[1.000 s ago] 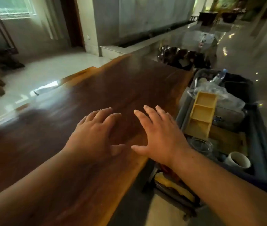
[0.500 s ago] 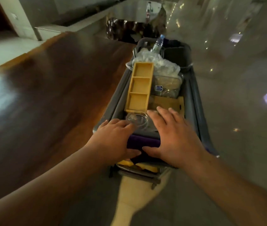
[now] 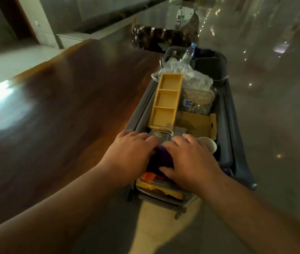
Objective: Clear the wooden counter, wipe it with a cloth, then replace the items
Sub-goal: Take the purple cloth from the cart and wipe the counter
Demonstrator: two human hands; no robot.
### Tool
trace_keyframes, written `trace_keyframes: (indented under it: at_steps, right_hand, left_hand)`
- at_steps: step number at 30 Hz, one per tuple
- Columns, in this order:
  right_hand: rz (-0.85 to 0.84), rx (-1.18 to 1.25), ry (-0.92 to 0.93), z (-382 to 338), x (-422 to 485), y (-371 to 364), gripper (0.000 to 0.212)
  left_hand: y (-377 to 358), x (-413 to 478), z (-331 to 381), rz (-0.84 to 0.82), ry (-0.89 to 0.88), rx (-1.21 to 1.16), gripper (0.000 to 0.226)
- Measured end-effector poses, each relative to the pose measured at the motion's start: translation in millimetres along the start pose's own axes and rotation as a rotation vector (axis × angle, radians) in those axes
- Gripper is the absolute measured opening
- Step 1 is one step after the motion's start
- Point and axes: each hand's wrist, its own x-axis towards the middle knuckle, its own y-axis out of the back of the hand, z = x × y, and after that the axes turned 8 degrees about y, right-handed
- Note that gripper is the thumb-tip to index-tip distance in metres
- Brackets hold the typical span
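The dark wooden counter [image 3: 57, 114] stretches along the left. To its right stands a grey cart [image 3: 230, 125] loaded with items. A purple cloth [image 3: 161, 158] lies at the cart's near end. My left hand [image 3: 129, 156] and my right hand [image 3: 189, 162] both rest on the cloth, fingers curled around its sides. Just beyond my fingers are a clear glass jar [image 3: 161, 135] and a white cup [image 3: 207, 145]. Farther back lie a yellow three-compartment tray [image 3: 166, 101], a flat wooden board [image 3: 196, 123] and a clear container [image 3: 196, 101].
A plastic bag [image 3: 193, 76], a water bottle [image 3: 188, 52] and a dark bin [image 3: 209, 66] fill the cart's far end. Orange and yellow things [image 3: 151, 177] sit on a lower shelf. A dark patterned block [image 3: 154, 39] stands beyond the counter. Glossy floor [image 3: 274, 107] lies to the right.
My view swung from the counter to the cart. Both hands left the counter top, came over the cart's near end and closed around the purple cloth.
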Motion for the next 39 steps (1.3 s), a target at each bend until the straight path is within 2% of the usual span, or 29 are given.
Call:
trace_keyframes:
  at_steps: [3, 5, 9, 14, 20, 23, 30, 39]
  right_hand:
    - [0.085, 0.023, 0.068, -25, 21, 11, 0.030]
    - [0.133, 0.056, 0.120, -49, 38, 19, 0.018]
    - [0.184, 0.130, 0.191, -112, 73, 30, 0.024]
    - [0.219, 0.182, 0.394, -221, 104, 40, 0.022]
    - [0.154, 0.340, 0.571, -378, 97, 21, 0.018]
    - [0.090, 0.398, 0.633, -454, 81, -5, 0.023]
    - [-0.041, 0.518, 0.774, -607, 19, -95, 0.032]
    - [-0.168, 0.487, 0.957, -724, -69, -216, 0.035]
  left_hand:
    - [32, -19, -15, 0.013, 0.061, -0.002, 0.036]
    - [52, -37, -30, 0.037, 0.135, 0.028, 0.043]
    - [91, -99, -72, 0.113, 0.288, 0.154, 0.052]
    - [131, -209, -117, 0.174, 0.510, 0.268, 0.024]
    - [141, -400, -158, 0.300, 0.855, 0.322, 0.062]
    - [133, -511, -167, 0.368, 1.064, 0.275, 0.079]
    - [72, -733, -121, 0.299, 1.507, 0.238, 0.105]
    - [-54, -884, -15, 0.225, 1.939, 0.017, 0.125]
